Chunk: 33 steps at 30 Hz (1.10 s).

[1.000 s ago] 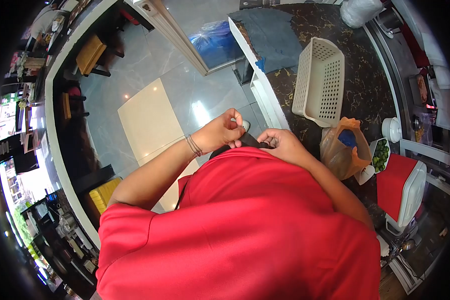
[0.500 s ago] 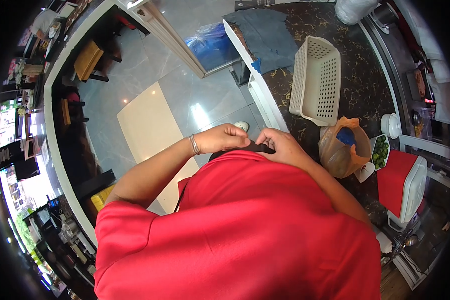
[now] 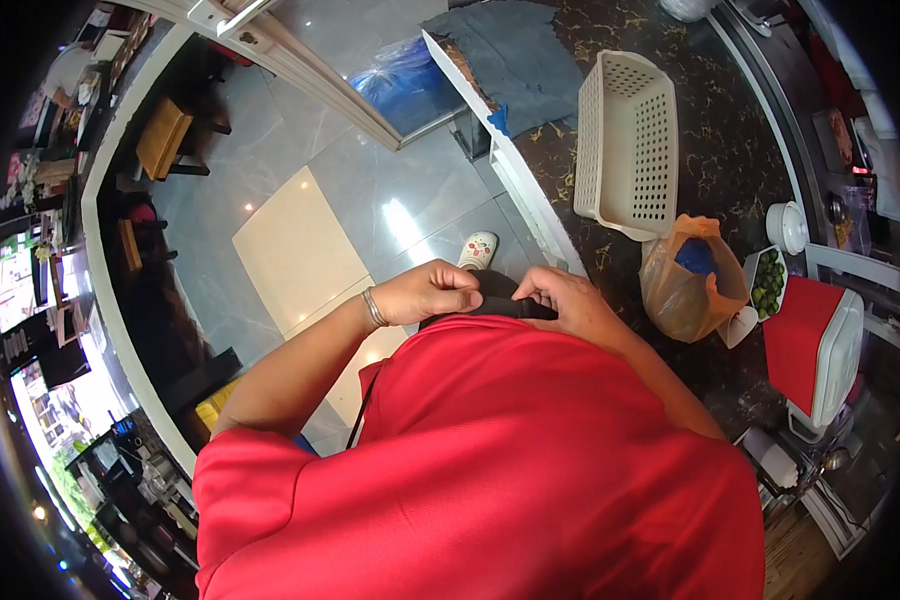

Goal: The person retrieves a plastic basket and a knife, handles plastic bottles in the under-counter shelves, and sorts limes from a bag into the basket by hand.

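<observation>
At waist level, just past the hem of my red shirt [image 3: 480, 430], both hands pinch a black fabric band [image 3: 500, 306]. My left hand [image 3: 432, 294], with metal bangles at its wrist, is closed with thumb and forefinger together at the band's left part. On the other side, my right hand [image 3: 568, 300] has its fingers curled onto the band, thumb and fingertips close together. Part of the band is covered by the fingers and shirt. A patterned white clog [image 3: 478, 250] shows on the floor beyond.
To the right, a dark marbled counter [image 3: 715, 150] bears a perforated cream basket [image 3: 625, 145], an orange plastic bag [image 3: 692, 290], a container of green limes [image 3: 768, 283] and a grey cloth [image 3: 515, 65]. A red and white cooler [image 3: 810, 335] stands nearby. A beige mat [image 3: 300, 250] lies on the tiled floor.
My hands have moved slightly apart and down, baring more of the black band between them. The view has shifted a little, and more of the clog shows.
</observation>
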Each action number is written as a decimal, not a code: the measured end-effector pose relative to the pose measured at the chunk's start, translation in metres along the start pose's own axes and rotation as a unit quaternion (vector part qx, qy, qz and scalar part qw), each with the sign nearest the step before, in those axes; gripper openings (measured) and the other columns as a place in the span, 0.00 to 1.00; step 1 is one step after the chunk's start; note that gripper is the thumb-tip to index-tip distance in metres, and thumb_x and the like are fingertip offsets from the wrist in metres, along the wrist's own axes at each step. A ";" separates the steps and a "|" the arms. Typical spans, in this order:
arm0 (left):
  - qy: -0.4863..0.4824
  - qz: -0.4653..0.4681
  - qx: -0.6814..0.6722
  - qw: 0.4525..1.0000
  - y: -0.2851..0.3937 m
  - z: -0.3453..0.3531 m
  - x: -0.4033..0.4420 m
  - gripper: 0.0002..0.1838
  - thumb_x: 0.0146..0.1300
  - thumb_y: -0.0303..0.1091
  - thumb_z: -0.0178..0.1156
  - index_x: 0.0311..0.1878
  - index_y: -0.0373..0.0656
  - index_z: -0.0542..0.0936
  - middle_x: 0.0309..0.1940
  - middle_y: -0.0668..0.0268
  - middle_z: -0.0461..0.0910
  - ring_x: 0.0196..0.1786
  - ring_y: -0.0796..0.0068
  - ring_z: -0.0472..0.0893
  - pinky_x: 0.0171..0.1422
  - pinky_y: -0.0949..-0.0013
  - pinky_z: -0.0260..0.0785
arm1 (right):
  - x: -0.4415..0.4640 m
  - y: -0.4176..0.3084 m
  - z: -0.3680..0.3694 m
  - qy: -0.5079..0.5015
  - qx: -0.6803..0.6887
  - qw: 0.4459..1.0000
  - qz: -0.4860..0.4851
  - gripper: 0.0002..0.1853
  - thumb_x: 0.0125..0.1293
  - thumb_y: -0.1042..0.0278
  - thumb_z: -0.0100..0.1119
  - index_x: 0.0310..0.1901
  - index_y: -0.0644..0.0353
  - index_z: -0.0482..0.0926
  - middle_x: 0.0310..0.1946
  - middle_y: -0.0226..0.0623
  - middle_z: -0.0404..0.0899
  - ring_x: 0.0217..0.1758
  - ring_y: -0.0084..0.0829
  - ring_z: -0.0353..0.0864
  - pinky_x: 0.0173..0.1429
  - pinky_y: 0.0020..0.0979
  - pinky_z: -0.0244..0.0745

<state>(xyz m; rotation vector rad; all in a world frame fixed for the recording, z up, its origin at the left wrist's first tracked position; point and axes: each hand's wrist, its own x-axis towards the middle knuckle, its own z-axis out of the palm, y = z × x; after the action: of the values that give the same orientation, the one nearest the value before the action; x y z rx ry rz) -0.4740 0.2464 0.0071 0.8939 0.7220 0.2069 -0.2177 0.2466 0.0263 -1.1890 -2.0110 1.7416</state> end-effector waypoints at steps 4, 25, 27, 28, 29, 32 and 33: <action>-0.022 -0.021 0.003 1.000 -0.008 -0.007 0.004 0.20 0.70 0.36 0.54 0.20 0.47 0.67 0.18 0.83 0.60 0.24 0.90 0.57 0.30 0.79 0.54 | -0.002 0.005 -0.004 -0.004 -0.018 1.000 -0.001 0.15 0.53 0.71 0.70 0.41 0.60 0.75 0.33 0.31 0.73 0.35 0.23 0.71 0.41 0.25 0.69; 0.099 0.064 -0.047 0.992 -0.009 0.005 -0.010 0.03 0.69 0.31 0.57 0.40 0.45 0.73 0.32 0.75 0.75 0.35 0.88 0.74 0.39 0.79 0.67 | -0.017 -0.012 -0.048 -0.033 0.003 0.997 0.074 0.10 0.65 0.67 0.58 0.42 0.63 0.81 0.36 0.37 0.78 0.45 0.32 0.78 0.52 0.31 0.71; 0.125 0.077 -0.080 0.986 -0.016 0.008 -0.008 0.03 0.70 0.30 0.56 0.40 0.44 0.72 0.35 0.74 0.75 0.38 0.86 0.76 0.44 0.78 0.69 | -0.015 -0.017 -0.049 -0.066 0.023 0.997 0.045 0.09 0.64 0.69 0.58 0.43 0.63 0.81 0.37 0.36 0.77 0.45 0.32 0.77 0.52 0.31 0.71; 0.147 0.089 -0.111 0.979 -0.017 0.010 -0.008 0.03 0.70 0.29 0.55 0.40 0.43 0.72 0.37 0.73 0.75 0.42 0.84 0.78 0.49 0.77 0.72 | -0.013 -0.019 -0.050 -0.096 0.043 0.994 0.019 0.09 0.64 0.71 0.59 0.43 0.63 0.82 0.37 0.35 0.76 0.45 0.32 0.77 0.52 0.31 0.71; 0.150 0.091 -0.112 0.978 -0.017 0.011 -0.010 0.03 0.70 0.29 0.55 0.40 0.43 0.72 0.37 0.73 0.75 0.42 0.84 0.78 0.49 0.77 0.72 | -0.014 -0.022 -0.051 -0.100 0.042 0.994 0.017 0.09 0.64 0.71 0.59 0.43 0.63 0.82 0.37 0.35 0.76 0.45 0.32 0.77 0.52 0.31 0.71; 0.142 0.100 -0.121 0.977 -0.020 0.015 -0.017 0.02 0.71 0.28 0.53 0.40 0.43 0.72 0.40 0.72 0.75 0.48 0.81 0.79 0.57 0.74 0.72 | -0.020 -0.028 -0.055 -0.169 0.096 0.981 -0.019 0.09 0.61 0.75 0.60 0.44 0.62 0.83 0.37 0.33 0.74 0.44 0.31 0.76 0.53 0.30 0.70; 0.141 0.098 -0.106 0.979 -0.025 0.015 -0.018 0.02 0.71 0.28 0.53 0.40 0.43 0.71 0.40 0.72 0.74 0.47 0.82 0.78 0.56 0.75 0.71 | -0.022 -0.031 -0.056 -0.178 0.055 0.981 -0.058 0.10 0.59 0.79 0.60 0.43 0.64 0.82 0.37 0.32 0.73 0.44 0.28 0.75 0.52 0.28 0.69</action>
<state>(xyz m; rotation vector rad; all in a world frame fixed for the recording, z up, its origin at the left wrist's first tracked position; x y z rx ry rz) -0.4811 0.2126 0.0027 0.7381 0.8569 0.5852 -0.1811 0.2730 0.0761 -0.7518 -2.0857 2.0938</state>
